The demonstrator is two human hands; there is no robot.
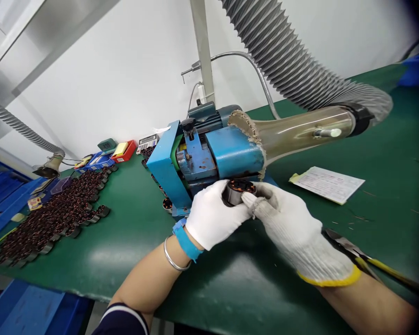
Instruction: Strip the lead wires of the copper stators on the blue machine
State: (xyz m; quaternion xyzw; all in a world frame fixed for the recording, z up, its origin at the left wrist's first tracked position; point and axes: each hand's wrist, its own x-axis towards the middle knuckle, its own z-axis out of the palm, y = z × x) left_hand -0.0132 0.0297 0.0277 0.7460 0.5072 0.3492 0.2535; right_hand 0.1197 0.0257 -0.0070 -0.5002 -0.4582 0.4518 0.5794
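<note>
A small motor stator, a grey metal ring with dark slots and bits of copper on top, is held between my two hands in front of the blue belt machine. My left hand, in a white glove with a blue wrist strap, grips the ring from the left. From the right, my right hand, in a knitted white glove with a yellow cuff, has its thumb on the near side of the ring. Its other fingers are partly hidden behind.
Rows of similar stators cover the left side of the green table. A grey exhaust hose joins the machine's clear duct. To the right are a paper sheet and yellow-handled pliers.
</note>
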